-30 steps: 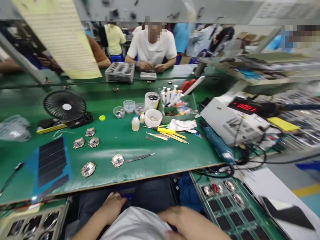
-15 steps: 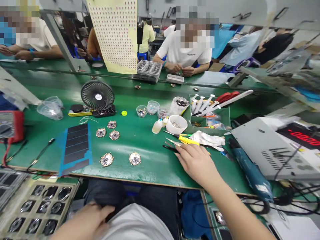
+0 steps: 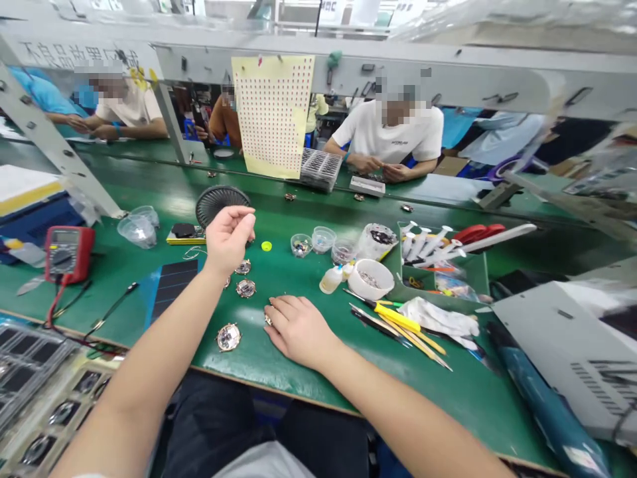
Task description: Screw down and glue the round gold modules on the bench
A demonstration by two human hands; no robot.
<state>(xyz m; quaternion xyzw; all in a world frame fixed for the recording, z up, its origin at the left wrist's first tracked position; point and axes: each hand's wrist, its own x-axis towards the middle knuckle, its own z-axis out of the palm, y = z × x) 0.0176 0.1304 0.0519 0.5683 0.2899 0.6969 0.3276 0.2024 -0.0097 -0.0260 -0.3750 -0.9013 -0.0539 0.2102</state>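
Note:
My left hand (image 3: 229,240) is raised in front of the black fan (image 3: 221,199), fingers curled and thumb pressed against them. Whatever may be inside that pinch is hidden. On the green bench my right hand (image 3: 301,330) lies palm down, its bent fingers round a watch case (image 3: 267,320), of which only a sliver shows at the fingertips. To its left rests another round watch case (image 3: 229,337) with a gold-coloured rim. Further back, near my left wrist, are more watch cases (image 3: 245,287), one partly covered by the wrist.
Right of my hands lie tweezers and yellow-handled tools (image 3: 398,317), a white bowl (image 3: 371,279), small bottles (image 3: 330,280) and a green organiser (image 3: 442,265). A red multimeter (image 3: 68,253) stands left, beside a dark panel (image 3: 174,282). A co-worker (image 3: 393,136) sits opposite.
My right hand has moved left from the tools onto the watch case. My left hand has risen from my lap to above the bench. The view has tilted up.

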